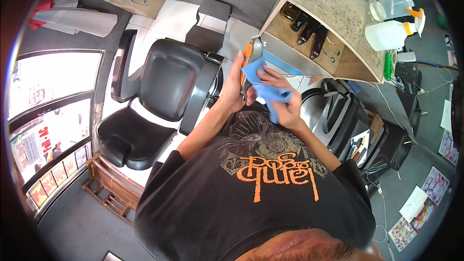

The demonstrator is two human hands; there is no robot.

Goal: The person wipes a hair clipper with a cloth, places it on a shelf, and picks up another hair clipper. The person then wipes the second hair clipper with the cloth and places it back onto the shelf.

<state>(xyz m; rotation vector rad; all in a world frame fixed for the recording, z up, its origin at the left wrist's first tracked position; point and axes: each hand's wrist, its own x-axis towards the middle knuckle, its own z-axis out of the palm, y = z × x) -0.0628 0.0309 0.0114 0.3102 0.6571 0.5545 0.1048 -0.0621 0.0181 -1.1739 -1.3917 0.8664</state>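
Note:
In front of my chest, my left hand (234,87) is wrapped round an orange and grey handheld device (248,60), which is held upright; what it is exactly I cannot tell. A light blue cloth (263,86) is gripped in my right hand (284,97). The cloth's upper end lies against the device's side, and part of it hangs below my right fingers. Both hands are close together, left of the shelf unit.
Black salon chairs (169,79) stand at the left, and others at the right. A shelf unit (333,24) holds black clippers (309,34) and a spray bottle (386,35). A wooden rack (108,183) stands at lower left. Cables hang at the right.

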